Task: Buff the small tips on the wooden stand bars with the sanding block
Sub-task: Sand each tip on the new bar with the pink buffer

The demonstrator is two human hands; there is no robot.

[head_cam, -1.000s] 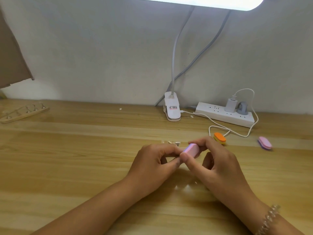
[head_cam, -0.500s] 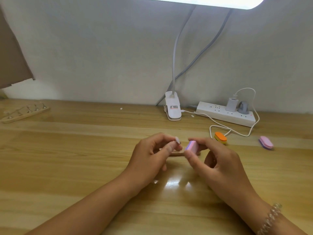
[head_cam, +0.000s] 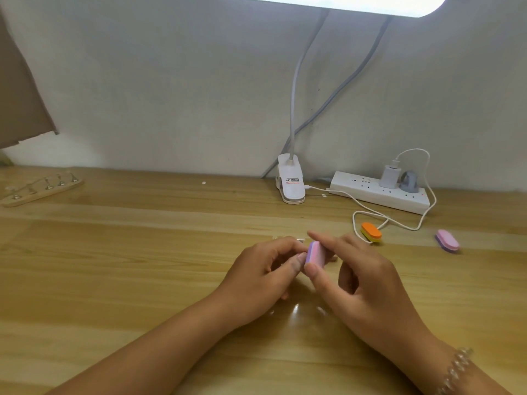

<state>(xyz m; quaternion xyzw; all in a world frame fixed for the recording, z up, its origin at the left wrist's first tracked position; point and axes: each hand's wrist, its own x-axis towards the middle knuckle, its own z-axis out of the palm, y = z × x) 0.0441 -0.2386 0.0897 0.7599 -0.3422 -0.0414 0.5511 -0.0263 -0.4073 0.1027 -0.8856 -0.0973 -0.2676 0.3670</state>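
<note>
Sanding block [head_cam: 315, 253], pink on its broad face and purple along one edge, stood on edge just above the table [head_cam: 142, 280] in the head view, between the two hands at the middle of the scene. The right hand [head_cam: 368, 286] pinched it by its ends, thumb on the near end and forefinger on the far end, so its long axis ran near to far with a slight lean to the left. Its purple edge faced left, touching the fingertips of the left hand [head_cam: 262, 275]. That hand's thumb and fingers were curled and pressed together, probably on a small tip, though the thing itself was hidden. The work therefore lay just left of the block, and the left hand was the nearer one to it. A pale sliver just beyond the left fingers may have been a wooden stand bar [head_cam: 286, 238], but too little showed to tell. Another stand bar [head_cam: 42, 189] with upright pegs lay well apart at the far left. An orange block [head_cam: 370, 232] and a spare pink block [head_cam: 447, 240] lay to the right.
</note>
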